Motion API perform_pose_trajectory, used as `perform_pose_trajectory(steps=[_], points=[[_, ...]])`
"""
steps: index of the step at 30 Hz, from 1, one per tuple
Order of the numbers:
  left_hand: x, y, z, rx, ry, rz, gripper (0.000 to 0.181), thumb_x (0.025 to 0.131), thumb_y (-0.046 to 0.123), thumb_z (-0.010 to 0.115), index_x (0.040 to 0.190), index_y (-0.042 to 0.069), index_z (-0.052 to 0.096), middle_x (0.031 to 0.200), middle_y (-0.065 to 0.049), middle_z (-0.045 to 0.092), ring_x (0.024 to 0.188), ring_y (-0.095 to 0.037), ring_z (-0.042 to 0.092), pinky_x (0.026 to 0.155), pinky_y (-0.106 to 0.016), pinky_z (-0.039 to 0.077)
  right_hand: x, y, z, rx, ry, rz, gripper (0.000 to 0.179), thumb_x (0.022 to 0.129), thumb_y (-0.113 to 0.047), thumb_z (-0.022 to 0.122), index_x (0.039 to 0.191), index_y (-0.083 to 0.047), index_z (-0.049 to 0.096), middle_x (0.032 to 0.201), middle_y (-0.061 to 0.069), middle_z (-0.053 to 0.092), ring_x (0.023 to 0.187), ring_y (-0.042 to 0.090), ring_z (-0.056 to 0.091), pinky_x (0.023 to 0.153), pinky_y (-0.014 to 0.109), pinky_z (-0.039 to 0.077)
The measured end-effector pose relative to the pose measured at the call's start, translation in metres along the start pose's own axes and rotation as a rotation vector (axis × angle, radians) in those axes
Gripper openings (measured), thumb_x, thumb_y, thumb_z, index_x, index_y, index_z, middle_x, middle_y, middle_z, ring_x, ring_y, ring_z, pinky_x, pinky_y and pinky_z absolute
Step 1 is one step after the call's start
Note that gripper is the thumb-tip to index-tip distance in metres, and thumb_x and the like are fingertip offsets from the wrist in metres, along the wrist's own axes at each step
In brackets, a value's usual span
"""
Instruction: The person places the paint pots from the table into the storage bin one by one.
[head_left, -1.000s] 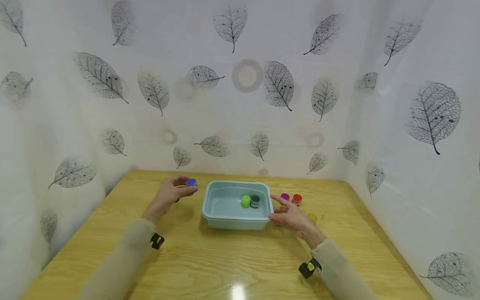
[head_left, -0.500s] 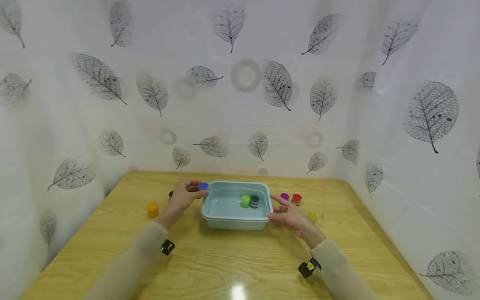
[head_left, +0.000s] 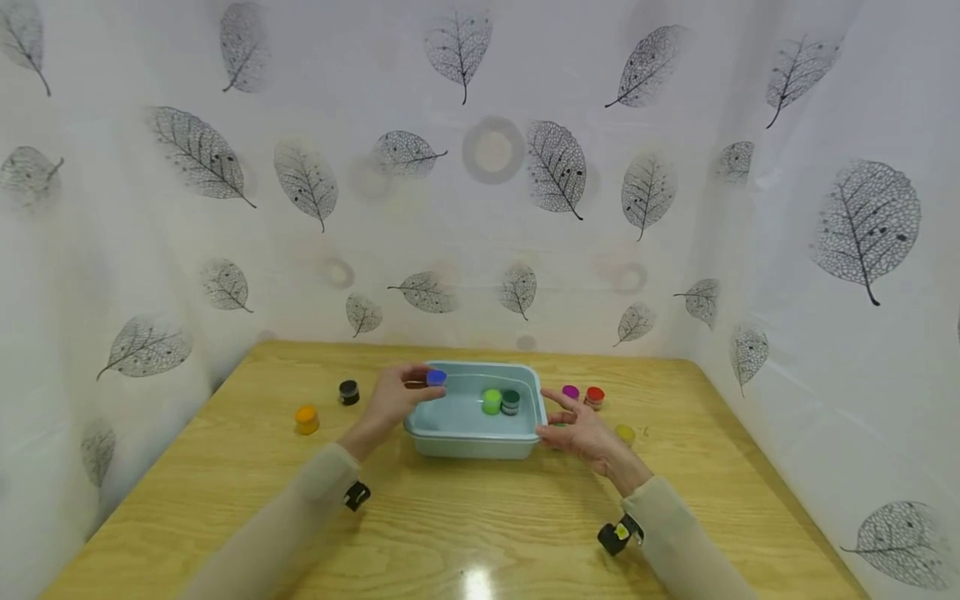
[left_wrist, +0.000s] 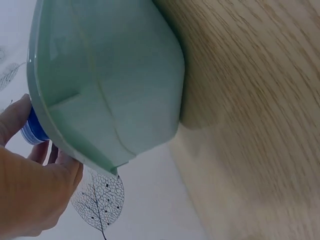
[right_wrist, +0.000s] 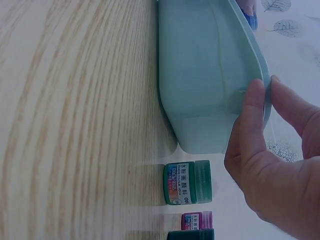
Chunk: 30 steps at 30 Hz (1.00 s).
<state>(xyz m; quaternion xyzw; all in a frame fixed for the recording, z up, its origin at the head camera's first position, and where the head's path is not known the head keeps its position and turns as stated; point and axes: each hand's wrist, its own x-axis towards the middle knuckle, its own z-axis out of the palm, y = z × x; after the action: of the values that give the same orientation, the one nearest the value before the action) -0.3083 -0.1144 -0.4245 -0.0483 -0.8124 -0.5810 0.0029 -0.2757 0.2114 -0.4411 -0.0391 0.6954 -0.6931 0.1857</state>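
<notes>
In the head view, my left hand [head_left: 386, 408] pinches a small blue-lidded paint jar [head_left: 437, 378] between thumb and fingers, over the left side of a pale green plastic basin [head_left: 472, 448]. The left wrist view shows that blue jar [left_wrist: 34, 127] partly hidden behind the basin's rim. At the opposite end, my right hand [head_left: 588, 435] grips the basin's right rim; the right wrist view has its thumb and fingers on both sides of the rim. Inside the basin, a light green jar [head_left: 491, 402] stands beside a dark green-lidded jar [head_left: 510, 402].
Left of the basin stand an orange jar [head_left: 306, 419] and a black jar [head_left: 348, 392]. To its right are purple [head_left: 571, 392], red [head_left: 594, 397] and yellow [head_left: 625, 434] jars. A green paint jar [right_wrist: 187, 182] stands close to the basin, near my right hand.
My left hand has carried the blue paint jar rightward, from beside the basin to over its left side, uncovering the orange and black jars. The right hand stays on the rim.
</notes>
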Motion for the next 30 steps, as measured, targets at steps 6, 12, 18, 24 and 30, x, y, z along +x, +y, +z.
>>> perform_pose_trajectory(steps=[6, 12, 18, 24, 30], points=[[-0.002, 0.009, 0.009, 0.021, -0.016, 0.043, 0.038, 0.08, 0.014, 0.081, 0.116, 0.011, 0.069, 0.11, -0.007, 0.071, 0.101, -0.022, 0.066, 0.089, -0.037, 0.056, 0.0, -0.002, 0.0, -0.003, -0.005, -0.001, 0.08, 0.089, -0.001, 0.07, 0.155, -0.014, 0.027, 0.126, 0.026, 0.048, 0.094, 0.017, 0.065, 0.1, 0.047, 0.051], [-0.003, 0.011, 0.022, 0.045, -0.027, 0.06, 0.038, 0.08, 0.012, 0.081, 0.115, 0.01, 0.068, 0.107, -0.006, 0.072, 0.099, -0.022, 0.067, 0.086, -0.035, 0.058, -0.001, -0.002, 0.001, -0.008, -0.008, 0.0, 0.081, 0.088, -0.002, 0.07, 0.156, -0.013, 0.027, 0.121, 0.022, 0.051, 0.093, 0.017, 0.065, 0.099, 0.047, 0.052], [-0.002, 0.011, 0.033, 0.043, -0.056, 0.07, 0.035, 0.081, 0.012, 0.08, 0.113, 0.007, 0.067, 0.105, -0.007, 0.073, 0.097, -0.021, 0.068, 0.08, -0.034, 0.06, -0.001, 0.0, 0.0, -0.009, -0.014, -0.009, 0.081, 0.089, -0.002, 0.069, 0.156, -0.012, 0.026, 0.117, 0.02, 0.053, 0.093, 0.017, 0.065, 0.097, 0.044, 0.054], [0.0, 0.012, 0.041, 0.05, -0.096, 0.067, 0.032, 0.08, 0.012, 0.081, 0.109, 0.006, 0.067, 0.099, -0.006, 0.072, 0.09, -0.018, 0.067, 0.079, -0.034, 0.06, 0.0, 0.002, 0.0, -0.009, -0.015, -0.006, 0.08, 0.089, -0.001, 0.069, 0.155, -0.012, 0.026, 0.114, 0.016, 0.054, 0.092, 0.016, 0.065, 0.095, 0.041, 0.056], [0.002, 0.016, 0.051, 0.075, -0.134, 0.087, 0.035, 0.079, 0.01, 0.081, 0.11, 0.002, 0.066, 0.101, -0.011, 0.071, 0.09, -0.02, 0.068, 0.075, -0.029, 0.06, 0.0, 0.002, -0.001, -0.004, -0.017, -0.011, 0.08, 0.089, -0.002, 0.07, 0.155, -0.012, 0.026, 0.114, 0.017, 0.055, 0.092, 0.017, 0.065, 0.095, 0.042, 0.055]])
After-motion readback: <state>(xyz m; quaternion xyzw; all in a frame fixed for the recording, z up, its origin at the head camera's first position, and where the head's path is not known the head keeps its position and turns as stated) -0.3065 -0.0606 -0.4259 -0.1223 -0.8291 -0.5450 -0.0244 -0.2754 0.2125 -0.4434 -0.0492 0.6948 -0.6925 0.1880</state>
